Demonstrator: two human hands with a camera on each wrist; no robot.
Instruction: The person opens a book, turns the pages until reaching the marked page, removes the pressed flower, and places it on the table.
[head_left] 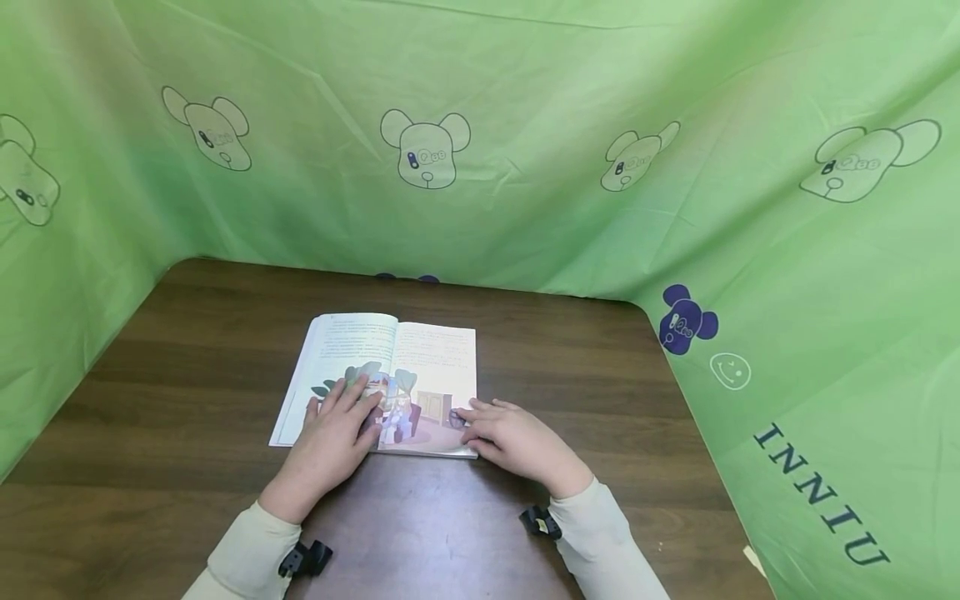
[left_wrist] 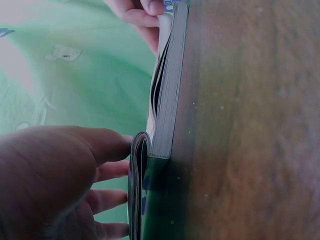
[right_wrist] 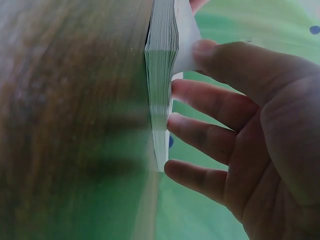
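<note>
An open book (head_left: 438, 346) lies on the wooden table, with printed text above and a coloured picture below. My left hand (head_left: 337, 437) rests on the lower part of the left page, its fingers spread over the picture. In the left wrist view, the thumb touches the curved pages (left_wrist: 135, 185) beside the spine. At the lower right corner of the right page lies my right hand (head_left: 513, 437), fingers extended. In the right wrist view, its thumb touches a white page (right_wrist: 186, 42) standing slightly off the page block (right_wrist: 162, 65), and the other fingertips meet the book's side edge.
The brown table (head_left: 570, 367) extends around the book on all sides. Green cloth (head_left: 525, 225) printed with bear heads hangs behind the table and along both sides. A dark strap-mounted device (head_left: 306, 558) sits on the left wrist, and a similar device (head_left: 542, 523) on the right.
</note>
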